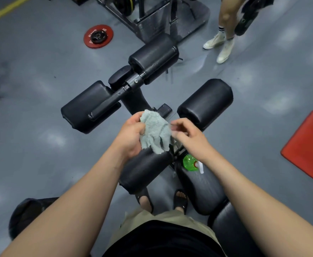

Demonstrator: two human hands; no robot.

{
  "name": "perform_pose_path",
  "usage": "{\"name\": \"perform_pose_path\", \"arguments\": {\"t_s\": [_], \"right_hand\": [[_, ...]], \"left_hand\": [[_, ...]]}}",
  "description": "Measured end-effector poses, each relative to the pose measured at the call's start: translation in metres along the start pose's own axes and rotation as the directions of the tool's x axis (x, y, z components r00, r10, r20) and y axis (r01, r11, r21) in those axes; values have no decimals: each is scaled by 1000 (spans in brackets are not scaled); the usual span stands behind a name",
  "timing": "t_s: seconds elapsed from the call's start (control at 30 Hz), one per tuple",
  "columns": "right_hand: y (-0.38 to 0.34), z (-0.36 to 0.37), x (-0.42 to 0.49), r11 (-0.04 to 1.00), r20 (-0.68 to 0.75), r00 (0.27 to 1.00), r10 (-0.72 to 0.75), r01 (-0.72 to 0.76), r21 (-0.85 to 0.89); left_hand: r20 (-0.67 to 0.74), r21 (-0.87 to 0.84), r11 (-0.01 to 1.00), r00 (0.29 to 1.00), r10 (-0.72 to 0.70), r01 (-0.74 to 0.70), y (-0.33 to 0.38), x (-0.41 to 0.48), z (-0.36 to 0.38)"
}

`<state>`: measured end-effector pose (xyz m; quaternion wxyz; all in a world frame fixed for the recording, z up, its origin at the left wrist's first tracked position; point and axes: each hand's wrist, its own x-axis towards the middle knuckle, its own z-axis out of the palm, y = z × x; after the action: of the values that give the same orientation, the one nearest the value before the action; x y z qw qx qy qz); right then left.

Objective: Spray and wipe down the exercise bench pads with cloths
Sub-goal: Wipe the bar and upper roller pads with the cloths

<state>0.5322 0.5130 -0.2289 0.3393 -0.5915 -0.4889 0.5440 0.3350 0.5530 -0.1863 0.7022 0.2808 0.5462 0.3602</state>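
My left hand (pixel 131 134) grips the one cloth (pixel 155 134) in the middle of the frame – a pale grey-green rag, bunched, its loose end hanging down past my palm. My right hand (pixel 191 138) sits just right of it, fingers curled toward the cloth's right edge; the fingertips are blurred, so I cannot tell whether they pinch the fabric or only brush it. Below my right wrist, a little right of centre, the single spray bottle (pixel 190 162) – green, with a white trigger – rests on the near pad, partly hidden by my forearm. Of the black bench pads (pixel 205 102) I count seven: three above my hands toward upper centre, one to the right of centre, two just under my hands, and one in the lower right that my arm and the frame edge cut off. One red weight plate (pixel 98 36) lies on the grey floor (pixel 41 145) at upper left, and one red mat (pixel 307 145) is cropped by the right edge. At upper right another person (pixel 224 34) shows only as legs and white shoes. A dark shape in the lower left corner is hard to make out.
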Motion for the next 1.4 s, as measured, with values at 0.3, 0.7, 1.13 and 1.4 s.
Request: {"name": "perform_pose_path", "arguments": {"t_s": [0.3, 0.7, 1.13, 1.4], "right_hand": [[-19, 41, 24, 999, 47, 998, -39, 40, -22], [-29, 88, 52, 994, 61, 998, -1, 7, -109], [-58, 108, 86, 999, -68, 997, -44, 45, 15], [-89, 128, 128, 919, -241, 918, -314, 230, -321]], "left_hand": [[-206, 560, 828, 960, 188, -42, 3, -16, -64], [-159, 584, 812, 982, 98, 14, 12, -20, -90], [-283, 768, 624, 799, 531, -142, 55, 3, -120], [-239, 881, 471, 828, 507, -34, 48, 24, -167]]}}
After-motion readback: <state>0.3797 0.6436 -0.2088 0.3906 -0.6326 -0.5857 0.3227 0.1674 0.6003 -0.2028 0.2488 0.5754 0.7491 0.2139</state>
